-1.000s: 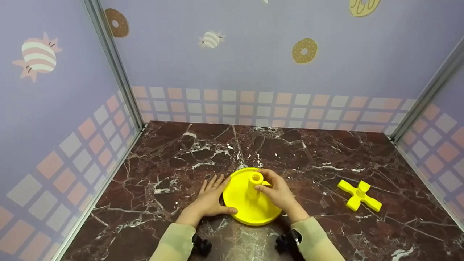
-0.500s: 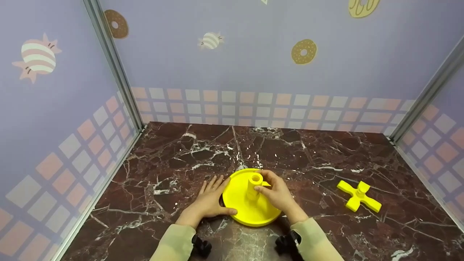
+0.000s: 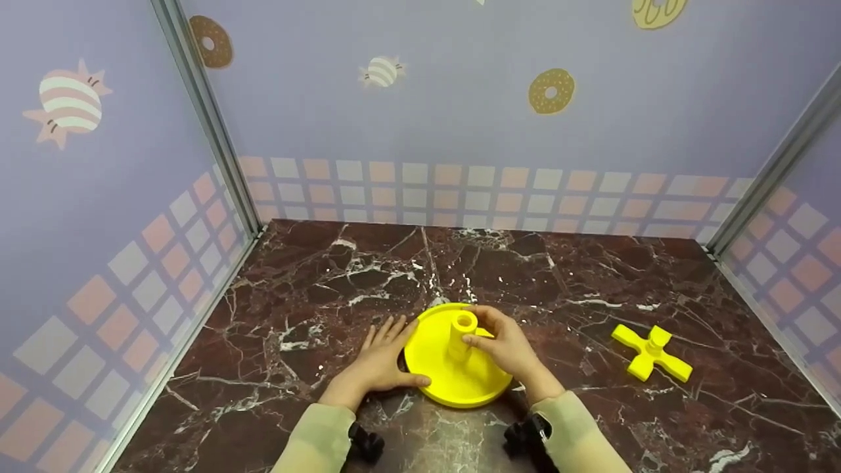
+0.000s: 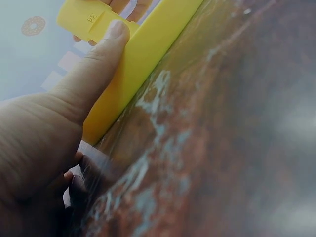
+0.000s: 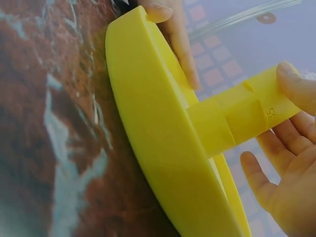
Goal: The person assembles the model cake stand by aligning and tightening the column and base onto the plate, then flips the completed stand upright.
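Note:
A round yellow tray (image 3: 437, 378) with a low raised rim lies on the dark marbled tabletop. Upright near its middle stands a hollow yellow tube (image 3: 460, 338); a small raised number shows on its side in the right wrist view. My right hand (image 3: 509, 348) grips the tube near the top between thumb and fingers. Spread fingers of my left hand (image 3: 378, 364) lie along the tray's left side, and its thumb rests on the near left rim. Where the tube meets the tray appears in the right wrist view, but the exact fit cannot be told.
A yellow cross-shaped piece (image 3: 652, 355) with a short peg in its centre lies to the right on the tabletop (image 3: 328, 276). Purple panels with tile and sweets patterns (image 3: 460, 118) enclose the back and both sides, joined by metal corner posts (image 3: 210, 118).

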Demonstrator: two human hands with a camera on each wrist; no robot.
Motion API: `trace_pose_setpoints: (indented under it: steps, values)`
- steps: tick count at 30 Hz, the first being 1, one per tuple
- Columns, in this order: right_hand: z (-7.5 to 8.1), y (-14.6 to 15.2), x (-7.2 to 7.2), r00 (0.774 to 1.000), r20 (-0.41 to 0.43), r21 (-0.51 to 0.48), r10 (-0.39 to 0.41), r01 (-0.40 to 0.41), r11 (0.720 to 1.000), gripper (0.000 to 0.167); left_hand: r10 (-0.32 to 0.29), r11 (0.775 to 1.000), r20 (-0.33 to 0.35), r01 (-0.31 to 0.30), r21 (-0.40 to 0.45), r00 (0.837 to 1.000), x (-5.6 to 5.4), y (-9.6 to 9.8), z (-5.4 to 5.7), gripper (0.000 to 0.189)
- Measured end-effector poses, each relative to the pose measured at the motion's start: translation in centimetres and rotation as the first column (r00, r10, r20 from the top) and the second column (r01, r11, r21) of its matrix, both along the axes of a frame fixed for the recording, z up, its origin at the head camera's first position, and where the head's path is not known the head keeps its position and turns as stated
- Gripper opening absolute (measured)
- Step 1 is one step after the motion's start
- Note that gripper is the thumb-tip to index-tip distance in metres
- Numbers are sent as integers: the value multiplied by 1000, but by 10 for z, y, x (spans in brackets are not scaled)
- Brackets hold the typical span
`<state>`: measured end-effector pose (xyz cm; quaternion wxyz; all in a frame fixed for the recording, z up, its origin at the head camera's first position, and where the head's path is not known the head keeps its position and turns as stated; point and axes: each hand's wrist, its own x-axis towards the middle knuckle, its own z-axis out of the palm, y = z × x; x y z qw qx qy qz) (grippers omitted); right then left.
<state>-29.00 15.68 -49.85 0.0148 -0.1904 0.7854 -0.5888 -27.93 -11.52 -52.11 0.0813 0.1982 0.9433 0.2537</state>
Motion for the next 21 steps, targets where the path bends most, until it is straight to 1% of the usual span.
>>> trace_pose_setpoints:
  steps: [3, 5, 7, 11, 14, 17, 21]
  values:
    - [3, 8, 2, 1000, 7, -14, 17, -17, 1000, 56, -1, 1000, 1, 1, 7, 1000, 0, 0, -1, 118]
    - [6, 17, 4, 999, -13, -20, 32, -33, 999, 57, 0, 1000, 1, 0, 11, 1000, 0, -1, -1, 119]
    - [10, 28, 7, 999, -24, -37, 45, -45, 998, 57, 2, 1000, 1, -2, 14, 1000, 0, -1, -1, 119]
    - [16, 56, 14, 997, -64, -30, 51, -53, 998, 56, 4, 1000, 7, -4, 22, 1000, 0, -2, 0, 118]
    - [15, 80, 21, 994, -103, -30, 31, -35, 999, 57, -2, 1000, 9, 2, 30, 1000, 0, -2, 1, 118]
    - [13, 102, 28, 992, -125, -56, -2, -5, 998, 56, -7, 999, 9, 6, 33, 1000, 0, -2, 1, 118]
    - [13, 132, 39, 984, -158, -44, -85, 79, 996, 55, -7, 1000, 3, 7, 28, 1000, 0, -1, 0, 118]
